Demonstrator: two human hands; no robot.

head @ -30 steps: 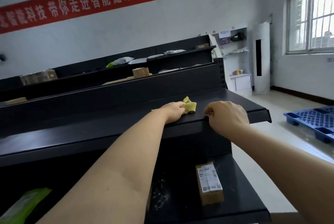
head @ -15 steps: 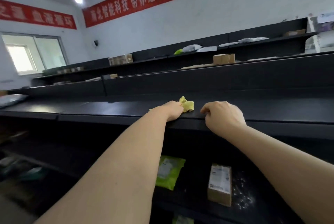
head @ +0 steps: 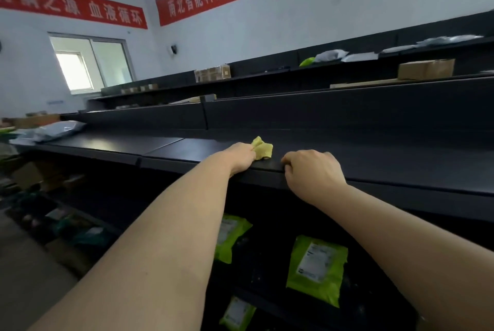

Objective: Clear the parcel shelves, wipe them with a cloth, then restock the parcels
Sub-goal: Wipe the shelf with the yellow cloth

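Your left hand (head: pixel 242 155) held a yellow cloth (head: pixel 263 148), fingers curled round it so it sat bunched in a small wad on the black shelf (head: pixel 187 147), close to the near edge. Just to its right, your right hand (head: pixel 312 173) gripped the shelf's near lip, fingers hooked over it.

Bunched that tightly, the cloth probably touched only a narrow strip, so a pass could have left unwiped bands towards the far wall. Dust swept over the near edge would likely have dropped onto the green parcels (head: pixel 318 266) lying on the lower shelf below your arms. Grey mailer bags (head: pixel 57 129) lay at the far left, seemingly on the same level. A long leftward sweep risked shoving them off.
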